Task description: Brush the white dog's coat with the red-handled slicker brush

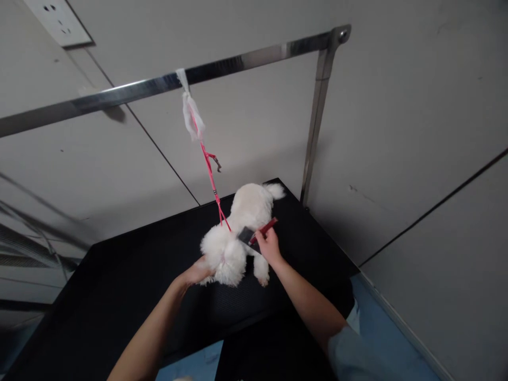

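Leash (208, 165) above dog (224, 256), open tabletop (127, 270) left

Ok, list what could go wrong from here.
The brush in the right hand might snag the pink lead close by. The white dog could jerk its head away from the left hand. Stepping off the black table could tighten the lead, hung from the metal bar.
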The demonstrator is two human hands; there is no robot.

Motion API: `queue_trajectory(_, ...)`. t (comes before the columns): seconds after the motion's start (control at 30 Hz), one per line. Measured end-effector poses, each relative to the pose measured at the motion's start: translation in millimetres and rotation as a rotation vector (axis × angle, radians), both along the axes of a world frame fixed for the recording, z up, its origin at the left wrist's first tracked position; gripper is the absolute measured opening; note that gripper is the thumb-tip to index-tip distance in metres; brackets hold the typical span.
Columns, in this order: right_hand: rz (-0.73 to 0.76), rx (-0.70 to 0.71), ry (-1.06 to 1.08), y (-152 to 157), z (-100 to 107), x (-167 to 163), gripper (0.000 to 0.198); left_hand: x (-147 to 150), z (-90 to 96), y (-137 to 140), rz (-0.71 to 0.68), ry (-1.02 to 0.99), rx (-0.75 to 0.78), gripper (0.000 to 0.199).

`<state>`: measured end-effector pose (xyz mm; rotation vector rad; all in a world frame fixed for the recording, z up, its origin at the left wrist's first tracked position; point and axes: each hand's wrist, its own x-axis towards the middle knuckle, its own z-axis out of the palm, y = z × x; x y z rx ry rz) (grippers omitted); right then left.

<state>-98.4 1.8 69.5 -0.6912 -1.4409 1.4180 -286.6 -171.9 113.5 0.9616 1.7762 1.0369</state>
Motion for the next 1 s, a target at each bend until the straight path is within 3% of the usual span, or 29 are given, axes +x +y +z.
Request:
queue_trajectory(0.07, -0.043, 0.027, 0.043, -3, 2, 1, 0.017, 5, 5.2, 2, -0.025, -0.012, -0.016, 0.074)
queue_trajectory(0.2, 0.142, 0.019, -0.062, -14, 3, 5, 0.016, 11, 9.8, 4, -0.096, -0.015, -0.014, 0.072)
queue_trajectory(0.33, -0.059, -0.004, -0.006, -20, 2, 12, 0.018, 10, 9.2, 3, -0.095, 0.024, -0.034, 0.072)
queue_trajectory(0.47, 0.058, -0.015, -0.055, -19, -1, 15, 0.017, 3, 1.5, 2, -0.112, 0.026, -0.042, 0.072)
queue_trajectory(0.6, -0.073, 0.014, -0.022, -15, -1, 17, 0.019, -2, -6.7, 2, -0.094, 0.033, -0.024, 0.073)
queue_trajectory(0.73, 0.101, 0.021, -0.062, -15, 2, 13, 0.015, 0, -4.7, 2, -0.105, 0.036, -0.025, 0.069)
queue_trajectory(0.87, -0.059, 0.049, 0.03, -13, 3, 12, 0.017, 1, -3.5, 1, -0.103, 0.051, -0.035, 0.071)
queue_trajectory(1.0, 0.149, 0.037, -0.002, -13, -2, 13, 0.014, -6, -10.7, 1, -0.112, 0.047, -0.029, 0.067)
